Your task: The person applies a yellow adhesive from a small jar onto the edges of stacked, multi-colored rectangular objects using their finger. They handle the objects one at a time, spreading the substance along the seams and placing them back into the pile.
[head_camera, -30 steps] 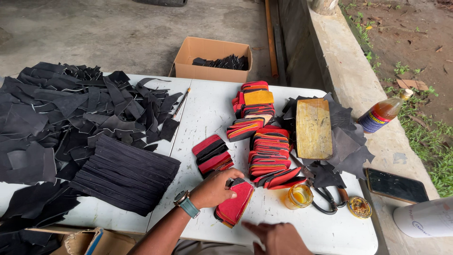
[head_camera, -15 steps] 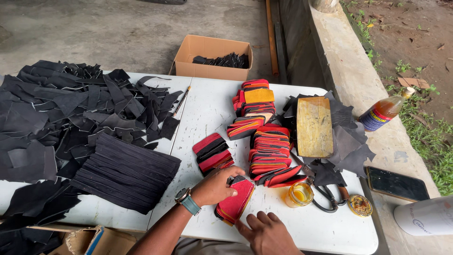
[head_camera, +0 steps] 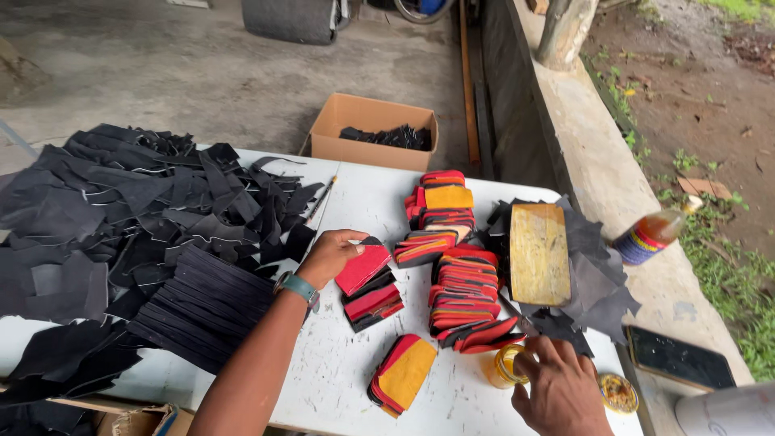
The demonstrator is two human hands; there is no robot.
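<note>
White table [head_camera: 355,379] — left hand [head_camera: 329,257] lifts red piece [head_camera: 362,268].

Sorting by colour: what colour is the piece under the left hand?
Red, atop a red-and-black stack; left hand grips it. Head view.

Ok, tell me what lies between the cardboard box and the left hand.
Head view: only bare white table lies between cardboard box and left hand.

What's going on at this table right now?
A person works at a white table covered with cut material. The left hand lifts a red piece off a small red-and-black stack. The right hand rests at a small glass jar near the table's front edge. A yellow-faced bundle lies between the hands, taller red stacks stand behind, and black strips are heaped on the left.
</note>
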